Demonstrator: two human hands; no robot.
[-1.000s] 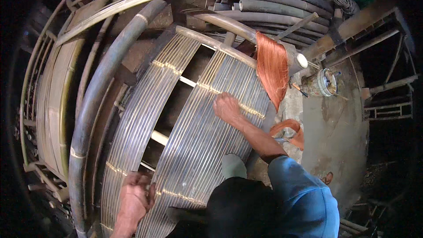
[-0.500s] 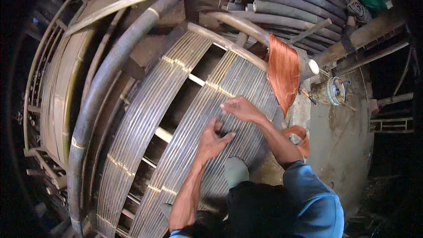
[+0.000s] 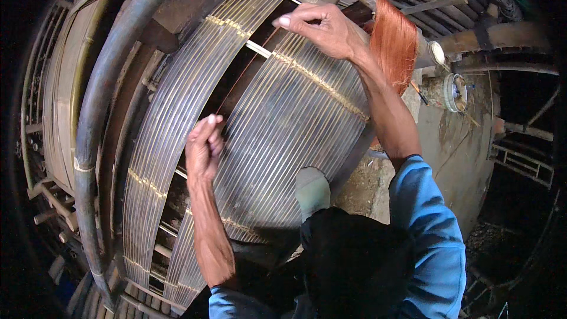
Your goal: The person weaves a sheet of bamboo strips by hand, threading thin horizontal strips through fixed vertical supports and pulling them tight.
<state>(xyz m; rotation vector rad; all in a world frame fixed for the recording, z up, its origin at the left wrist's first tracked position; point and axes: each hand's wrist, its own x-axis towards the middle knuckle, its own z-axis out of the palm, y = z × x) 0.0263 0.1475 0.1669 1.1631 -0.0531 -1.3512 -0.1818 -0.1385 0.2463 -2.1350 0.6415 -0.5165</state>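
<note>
A thin reddish strand is pinched between the closed fingertips of the left hand and, apparently, those of the right hand, whose fingers are curled nearly shut. The strand is stretched between them across the curved frame of bamboo slats. A bundle of orange fibres is seen just beside the right wrist.

There is only one view. The camera sits on my head and looks down and forward, close over my work. My arms come in from the bottom edge. It is a very wide lens, so the big round frame of thin grey bamboo strips fills the middle and straight edges bend near the rim. The corners go dark.
</note>
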